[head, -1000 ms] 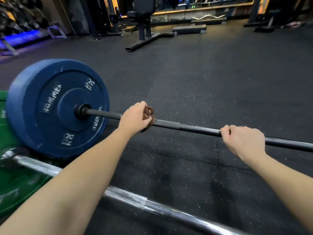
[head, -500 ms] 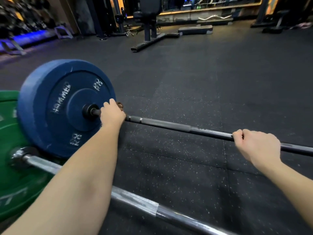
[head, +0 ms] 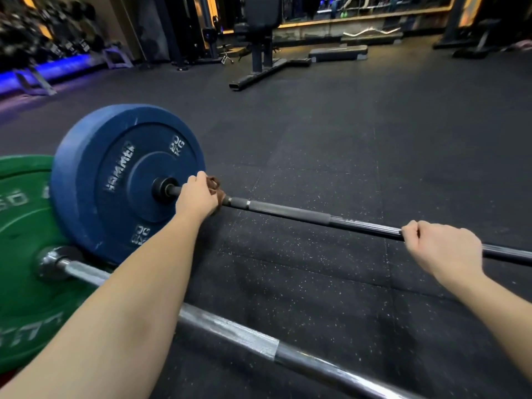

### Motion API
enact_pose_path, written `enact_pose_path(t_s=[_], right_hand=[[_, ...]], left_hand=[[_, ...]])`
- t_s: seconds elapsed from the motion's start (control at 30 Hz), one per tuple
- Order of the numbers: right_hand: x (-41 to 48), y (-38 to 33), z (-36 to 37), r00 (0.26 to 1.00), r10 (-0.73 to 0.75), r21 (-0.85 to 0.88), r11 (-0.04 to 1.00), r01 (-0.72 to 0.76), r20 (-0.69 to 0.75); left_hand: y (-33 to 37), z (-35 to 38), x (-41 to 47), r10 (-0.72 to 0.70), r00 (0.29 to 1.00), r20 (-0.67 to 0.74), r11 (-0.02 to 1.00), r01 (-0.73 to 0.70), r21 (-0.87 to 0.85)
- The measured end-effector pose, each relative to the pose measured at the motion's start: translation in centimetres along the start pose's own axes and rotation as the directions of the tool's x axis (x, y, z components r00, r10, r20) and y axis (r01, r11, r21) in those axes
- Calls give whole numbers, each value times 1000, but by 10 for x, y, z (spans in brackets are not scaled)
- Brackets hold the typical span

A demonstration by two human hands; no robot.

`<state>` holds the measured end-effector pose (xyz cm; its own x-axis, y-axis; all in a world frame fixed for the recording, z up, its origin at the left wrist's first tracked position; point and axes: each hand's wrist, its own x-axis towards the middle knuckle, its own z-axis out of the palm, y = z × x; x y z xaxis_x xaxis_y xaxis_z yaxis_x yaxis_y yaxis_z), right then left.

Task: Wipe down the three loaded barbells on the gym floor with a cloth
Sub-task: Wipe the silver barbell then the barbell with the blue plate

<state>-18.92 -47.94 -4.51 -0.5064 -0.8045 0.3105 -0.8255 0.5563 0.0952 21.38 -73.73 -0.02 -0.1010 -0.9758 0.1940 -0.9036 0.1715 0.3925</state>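
Observation:
A dark barbell bar (head: 290,211) lies on the rubber floor, with a blue 20 kg plate (head: 123,180) on its left end. My left hand (head: 197,197) grips a brown cloth (head: 215,189) wrapped round this bar, close to the blue plate's hub. Farther right, my right hand (head: 443,247) grips the same bar bare. A second, chrome barbell (head: 230,331) lies nearer to me with a green plate (head: 23,254) on its left end. Both bars' right ends run out of view.
A black bench frame (head: 259,56) stands on the floor beyond the bars. A low step platform (head: 338,53) and a curl bar (head: 371,31) lie by the far wall. Dumbbell racks (head: 43,44) line the left wall. Dark speckled rubber flooring (head: 345,139) stretches behind the barbell.
My left hand slid the cloth left along the bar to the blue plate's hub, then came back a little to the right. My right hand kept its grip on the bar.

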Motion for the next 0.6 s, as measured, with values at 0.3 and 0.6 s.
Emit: enact_pose_path(t_s=[0.3,0.6], right_hand=[[-1,1,10,995,-1,53,999,6,-102],[-1,1,19,969,-33,77,996,54,-244]], left_hand=[[-15,0,24,-217,976,0,975,217,46],[8,27,-18,-159,967,-199,987,155,-35]])
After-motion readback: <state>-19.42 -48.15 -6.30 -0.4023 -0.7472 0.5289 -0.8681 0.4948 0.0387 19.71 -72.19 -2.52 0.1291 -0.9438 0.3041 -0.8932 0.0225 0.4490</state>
